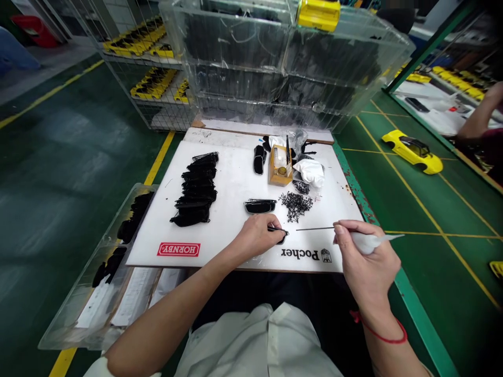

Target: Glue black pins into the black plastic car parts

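My left hand [257, 235] rests on the white board [220, 230] with its fingers pinched on a small black part [280, 234]. My right hand [363, 256] is closed round a thin tool with a long dark needle [314, 228] that points left toward that part; white wrapping [373, 241] sticks out of the fist to the right. Just beyond my hands lie a black window-like piece [260, 206] and a heap of small black screws [295, 204].
A row of stacked black parts [195, 191] lies on the board's left. A small yellow-brown box [280, 166], a white cloth [310, 172] and plastic bags stand at the back. A clear tray [98, 272] with black parts sits left. Clear crates [283, 57] rise behind. A yellow model car [412, 151] lies on the green floor.
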`<state>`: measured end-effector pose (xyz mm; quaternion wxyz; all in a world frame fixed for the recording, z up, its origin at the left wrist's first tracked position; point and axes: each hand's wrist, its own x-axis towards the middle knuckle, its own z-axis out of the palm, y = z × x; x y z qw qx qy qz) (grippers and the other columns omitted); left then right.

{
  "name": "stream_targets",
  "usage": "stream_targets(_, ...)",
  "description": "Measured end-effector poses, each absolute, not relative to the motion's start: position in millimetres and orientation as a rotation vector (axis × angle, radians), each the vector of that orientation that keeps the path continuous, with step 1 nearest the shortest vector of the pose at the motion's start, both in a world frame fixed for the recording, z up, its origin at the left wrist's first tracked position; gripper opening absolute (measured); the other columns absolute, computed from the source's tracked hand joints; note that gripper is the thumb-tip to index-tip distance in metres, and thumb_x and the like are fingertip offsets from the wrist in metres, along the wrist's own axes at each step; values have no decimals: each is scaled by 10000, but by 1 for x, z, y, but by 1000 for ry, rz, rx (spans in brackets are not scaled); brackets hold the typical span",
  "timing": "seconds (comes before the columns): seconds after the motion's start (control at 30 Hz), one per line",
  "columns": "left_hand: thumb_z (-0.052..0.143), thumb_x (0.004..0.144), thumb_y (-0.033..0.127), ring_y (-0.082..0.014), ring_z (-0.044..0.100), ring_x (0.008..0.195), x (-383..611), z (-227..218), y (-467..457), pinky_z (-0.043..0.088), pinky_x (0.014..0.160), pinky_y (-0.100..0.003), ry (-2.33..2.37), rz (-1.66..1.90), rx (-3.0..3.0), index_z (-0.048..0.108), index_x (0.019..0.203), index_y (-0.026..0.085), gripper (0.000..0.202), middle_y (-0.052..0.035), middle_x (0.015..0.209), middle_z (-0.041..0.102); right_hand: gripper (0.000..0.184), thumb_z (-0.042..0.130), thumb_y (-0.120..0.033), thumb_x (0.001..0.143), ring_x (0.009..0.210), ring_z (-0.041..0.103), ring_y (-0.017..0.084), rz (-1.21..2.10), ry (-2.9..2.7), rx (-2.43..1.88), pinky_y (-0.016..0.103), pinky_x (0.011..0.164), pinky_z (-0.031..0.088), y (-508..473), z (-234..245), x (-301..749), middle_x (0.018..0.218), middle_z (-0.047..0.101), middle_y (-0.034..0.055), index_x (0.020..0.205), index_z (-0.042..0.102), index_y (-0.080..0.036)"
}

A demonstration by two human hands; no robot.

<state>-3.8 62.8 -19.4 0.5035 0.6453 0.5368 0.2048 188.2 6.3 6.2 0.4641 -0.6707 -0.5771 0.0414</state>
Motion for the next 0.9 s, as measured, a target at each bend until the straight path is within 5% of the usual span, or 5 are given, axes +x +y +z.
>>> stream_targets(0.3, 573, 720, 294, -211, 553, 915, -1, -18, 49, 411, 798, -315, 1348, 587, 1497, 606, 678, 211, 99, -8, 812, 649, 164, 621, -322, 829, 691, 606, 161, -62, -1334, -1526, 285, 683, 469, 72, 8, 190, 758, 648, 15, 909, 655, -183)
stream_targets(0.63, 482, 825, 271, -177, 575, 912, -54, -6, 19, 430, 819, -283, 1382, 700, 1333, 604, 914, 216, 161, -16, 942, 646, 155, 501, -290, 903, 859, 612, 194, -219, -1664, -1243, 334, 797, 488, 155, -10, 165, 897, 658, 63, 950, 608, -189)
stream_targets(0.9, 475, 852, 271, -240, 536, 1011, -128, -16, 16, 410, 909, -413, 1868, 944, 1645, 626, 915, 227, 170, -48, 975, 656, 240, 532, -336, 876, 965, 595, 214, -40, -1736, -1288, 361, 859, 473, 144, -27, 159, 998, 655, 70, 1043, 609, -182)
